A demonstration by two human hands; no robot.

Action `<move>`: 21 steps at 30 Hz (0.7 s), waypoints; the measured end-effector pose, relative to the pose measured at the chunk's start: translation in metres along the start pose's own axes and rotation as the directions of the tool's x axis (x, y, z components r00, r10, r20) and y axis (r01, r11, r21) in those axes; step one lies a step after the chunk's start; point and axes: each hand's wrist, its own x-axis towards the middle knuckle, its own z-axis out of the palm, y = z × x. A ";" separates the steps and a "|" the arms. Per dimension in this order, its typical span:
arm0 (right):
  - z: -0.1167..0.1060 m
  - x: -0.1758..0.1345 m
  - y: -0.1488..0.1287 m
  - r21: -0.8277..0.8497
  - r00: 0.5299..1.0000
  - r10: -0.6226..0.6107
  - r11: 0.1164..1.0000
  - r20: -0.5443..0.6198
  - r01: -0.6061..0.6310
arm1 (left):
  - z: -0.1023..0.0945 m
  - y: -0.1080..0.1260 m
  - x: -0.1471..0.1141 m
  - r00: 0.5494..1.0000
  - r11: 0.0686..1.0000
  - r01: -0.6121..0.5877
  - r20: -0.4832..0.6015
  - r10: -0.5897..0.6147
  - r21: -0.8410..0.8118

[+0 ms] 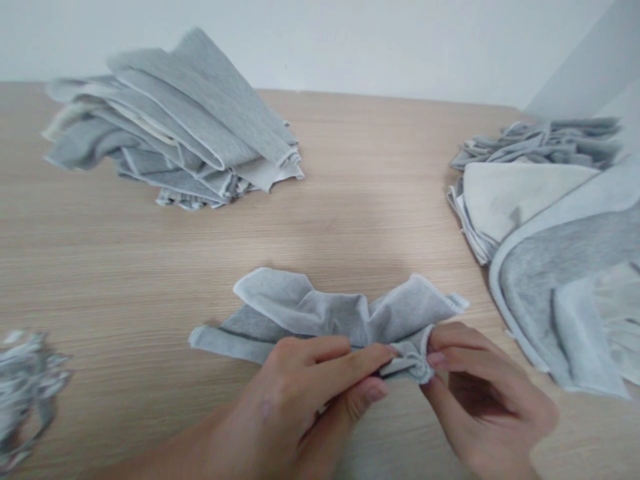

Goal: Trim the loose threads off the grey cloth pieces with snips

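Observation:
A piece of grey fabric (340, 317) with pale edges lies crumpled on the table in front of me. Its near edge is bunched up between my two hands. My left hand (320, 387) pinches the fabric with thumb and fingers, its palm side hidden from view. On the other side, my right hand (485, 393) grips the gathered end of the same piece between thumb and fingertips. The rest of the fabric spreads loosely behind my hands, toward the left and back.
A fanned stack of grey fabric pieces (190, 120) rests at the back left of the wood-grain table (350, 200). Grey and cream fabric pieces (565, 280) pile up on the right. Pale scraps (27, 393) lie at the left edge. A white wall (375, 47) stands behind.

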 end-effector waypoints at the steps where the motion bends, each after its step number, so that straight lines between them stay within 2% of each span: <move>1: 0.000 0.000 0.000 -0.002 1.000 0.003 1.000 -0.001 -0.003 | 0.000 0.000 0.000 1.000 1.000 0.009 -0.001 -0.009 -0.007; 10: 0.000 0.000 0.001 -0.017 1.000 0.013 1.000 -0.010 -0.013 | -0.007 0.000 0.000 0.997 0.996 0.073 0.033 -0.071 -0.050; 21: -0.003 -0.004 0.006 -0.012 1.000 -0.011 1.000 0.007 0.011 | -0.021 0.000 -0.001 0.999 0.999 0.034 0.010 -0.034 0.006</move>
